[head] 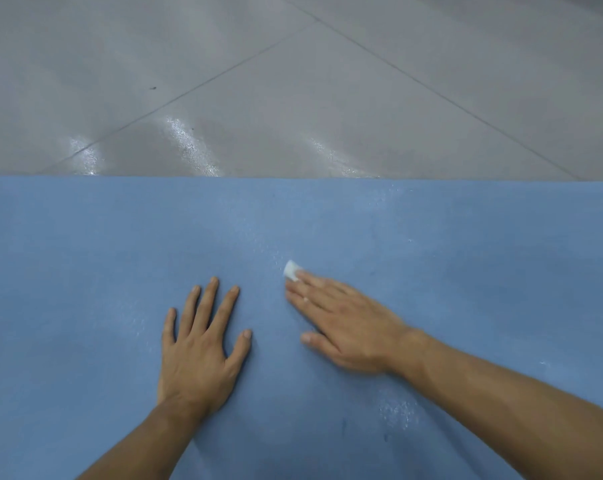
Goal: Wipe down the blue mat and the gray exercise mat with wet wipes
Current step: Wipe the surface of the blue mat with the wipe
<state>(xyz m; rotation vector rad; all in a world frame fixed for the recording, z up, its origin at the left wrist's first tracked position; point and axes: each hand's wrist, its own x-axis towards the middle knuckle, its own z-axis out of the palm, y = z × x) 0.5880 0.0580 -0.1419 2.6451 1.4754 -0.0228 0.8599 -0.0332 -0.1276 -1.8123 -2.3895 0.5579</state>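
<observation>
The blue mat (85, 254) fills the lower half of the view, lying flat on the floor. My left hand (199, 344) rests palm down on it with fingers spread. My right hand (345, 323) lies flat to the right of it, its straight fingers pressing a small white wet wipe (291, 270) onto the mat; only the wipe's tip shows beyond my fingertips. Damp, shiny patches streak the mat around the wipe. The gray exercise mat is not in view.
Beyond the mat's far edge lies a gray tiled floor (293, 81) with dark grout lines and wet glints near the mat. The mat runs past the left, right and bottom edges of the view.
</observation>
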